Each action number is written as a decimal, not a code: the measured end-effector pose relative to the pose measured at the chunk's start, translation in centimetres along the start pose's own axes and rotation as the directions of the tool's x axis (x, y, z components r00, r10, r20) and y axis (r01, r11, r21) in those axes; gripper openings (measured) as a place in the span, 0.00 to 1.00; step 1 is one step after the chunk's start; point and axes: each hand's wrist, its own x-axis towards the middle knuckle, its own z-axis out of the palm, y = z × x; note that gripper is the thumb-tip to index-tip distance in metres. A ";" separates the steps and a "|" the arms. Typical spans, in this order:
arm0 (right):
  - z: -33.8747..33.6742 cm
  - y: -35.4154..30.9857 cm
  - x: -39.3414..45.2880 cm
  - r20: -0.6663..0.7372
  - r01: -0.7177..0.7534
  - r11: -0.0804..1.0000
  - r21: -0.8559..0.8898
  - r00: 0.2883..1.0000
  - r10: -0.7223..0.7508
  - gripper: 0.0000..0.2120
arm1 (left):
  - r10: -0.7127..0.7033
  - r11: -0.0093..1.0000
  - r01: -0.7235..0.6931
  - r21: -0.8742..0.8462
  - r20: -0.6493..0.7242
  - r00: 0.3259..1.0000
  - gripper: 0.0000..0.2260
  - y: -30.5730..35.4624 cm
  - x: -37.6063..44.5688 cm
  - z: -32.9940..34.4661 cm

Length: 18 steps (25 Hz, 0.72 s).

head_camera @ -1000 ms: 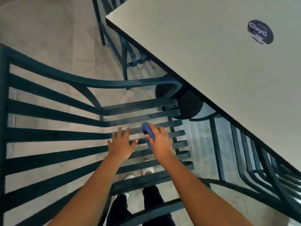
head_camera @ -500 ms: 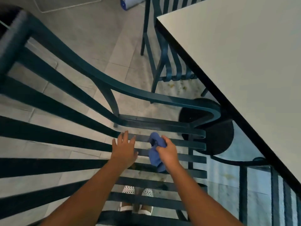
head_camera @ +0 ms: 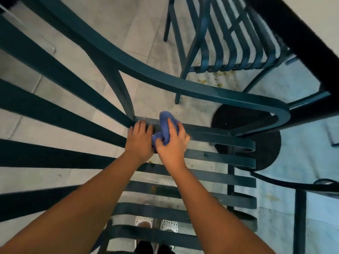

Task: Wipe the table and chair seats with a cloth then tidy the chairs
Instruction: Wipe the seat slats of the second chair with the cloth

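A dark teal slatted metal chair stands right below me, its seat slats running across the middle of the view. My right hand grips a bunched blue cloth and presses it on the far slats of the seat, near the armrest post. My left hand lies flat on the same slats, fingers straight, just left of the cloth and touching it. The white table with its black edge shows only in the top right corner.
A second teal slatted chair stands at the top, partly under the table. The round black table base sits on the floor to the right. Crumbs lie on the grey tiled floor. Another chair's frame is at the lower right.
The view has swung closer to the seat. My right hand moved the cloth to the far slats near the armrest post, and my left hand followed beside it.
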 end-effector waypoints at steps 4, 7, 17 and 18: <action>0.9 1.8 1.4 0.179 0.028 0.949 -0.315 0.983 0.030 0.30 | 0.074 0.997 -0.073 0.022 -0.030 0.997 0.29 -1.1 1.0 0.9; 0.6 2.1 2.7 0.170 0.141 0.887 -0.441 0.983 -0.071 0.33 | 0.096 0.982 -0.099 0.159 0.026 0.995 0.32 -1.4 1.8 0.5; 3.4 -0.6 6.5 0.545 0.342 0.749 -0.568 0.838 0.031 0.37 | 0.057 0.872 -0.144 0.468 0.195 0.979 0.34 -1.8 2.7 0.1; 3.7 -0.6 6.5 0.512 0.323 0.752 -0.575 0.859 0.022 0.36 | 0.046 0.874 -0.133 0.467 0.193 0.980 0.34 -1.7 2.8 0.1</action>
